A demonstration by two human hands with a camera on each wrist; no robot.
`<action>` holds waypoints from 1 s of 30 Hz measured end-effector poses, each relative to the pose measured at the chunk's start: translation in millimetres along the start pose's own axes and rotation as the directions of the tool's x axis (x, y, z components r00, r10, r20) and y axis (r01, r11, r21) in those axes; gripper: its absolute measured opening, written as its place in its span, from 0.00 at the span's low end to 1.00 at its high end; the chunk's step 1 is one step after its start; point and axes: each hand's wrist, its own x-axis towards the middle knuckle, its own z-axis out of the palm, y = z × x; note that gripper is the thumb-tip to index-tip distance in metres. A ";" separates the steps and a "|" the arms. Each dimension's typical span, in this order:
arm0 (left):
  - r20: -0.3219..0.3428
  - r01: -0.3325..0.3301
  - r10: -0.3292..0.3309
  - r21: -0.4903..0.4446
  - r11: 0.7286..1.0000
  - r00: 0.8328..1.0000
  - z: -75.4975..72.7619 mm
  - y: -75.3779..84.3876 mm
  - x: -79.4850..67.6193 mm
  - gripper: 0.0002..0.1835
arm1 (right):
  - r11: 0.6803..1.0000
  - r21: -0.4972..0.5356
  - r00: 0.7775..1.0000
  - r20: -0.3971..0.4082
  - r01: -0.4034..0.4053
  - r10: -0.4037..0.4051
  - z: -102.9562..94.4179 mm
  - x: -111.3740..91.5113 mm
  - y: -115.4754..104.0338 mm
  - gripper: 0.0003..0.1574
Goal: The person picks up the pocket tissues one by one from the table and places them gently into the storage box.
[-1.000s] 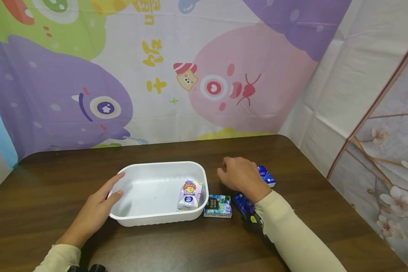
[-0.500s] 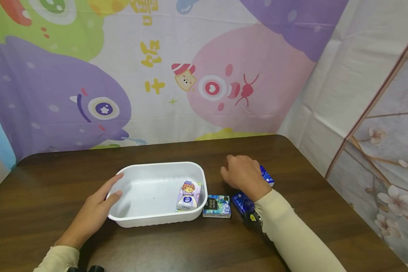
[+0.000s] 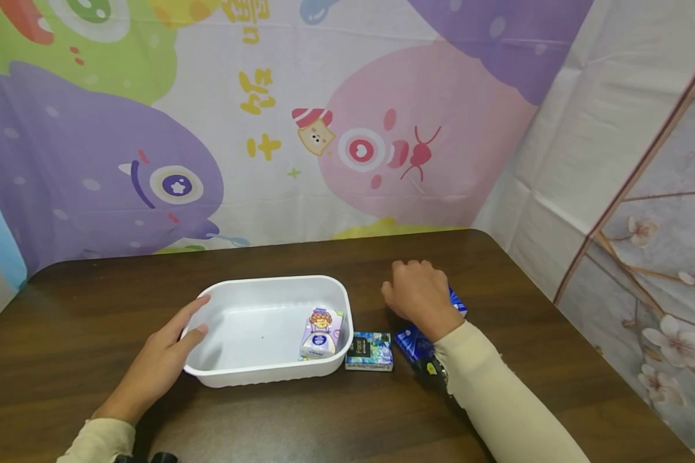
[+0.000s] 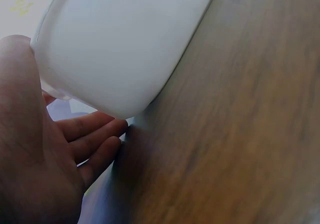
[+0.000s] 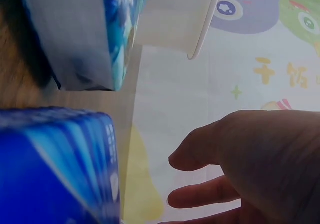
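Observation:
On the table, a white plastic tray (image 3: 249, 328) has a purple-and-white cartoon tissue pack (image 3: 320, 334) lying in its right end. My left hand (image 3: 156, 360) rests at the tray's left end, thumb and forefinger over the rim. The left wrist view shows its other fingers (image 4: 95, 139) fairly straight by the outer wall. Right of the tray, my right hand (image 3: 419, 292) hovers beside a blue tissue pack (image 3: 456, 302), which it partly covers. Nothing shows between its thumb and fingers (image 5: 202, 191) in the right wrist view.
A blue-green patterned tissue pack (image 3: 370, 351) lies against or close beside the tray's right front corner. Another dark blue pack (image 3: 414, 346) sits under my right wrist. Behind the brown table (image 3: 266, 424) hangs a cartoon cloth (image 3: 266, 212); a floral cloth (image 3: 666, 289) hangs at the right.
My right hand has shifted a little to the right, covering more of the far blue pack. The left hand, the tray and the packs stay in place, apart from a slight camera shift.

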 end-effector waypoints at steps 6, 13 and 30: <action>0.008 0.004 -0.004 0.001 1.000 1.000 -1.1 -0.1 0.0 0.32 | 0.999 -0.045 1.000 0.018 -0.002 0.003 -1.5 -0.5 1.6 0.24; 0.009 0.008 -0.008 -0.003 1.000 1.000 -1.1 0.1 0.1 0.32 | 0.997 -0.059 0.994 0.099 -0.041 0.047 -3.8 -0.9 3.6 0.25; 0.010 0.008 -0.008 -0.001 1.000 1.000 -0.9 -0.4 0.1 0.32 | 0.997 -0.066 0.989 0.144 -0.033 0.042 -1.0 -1.3 3.0 0.21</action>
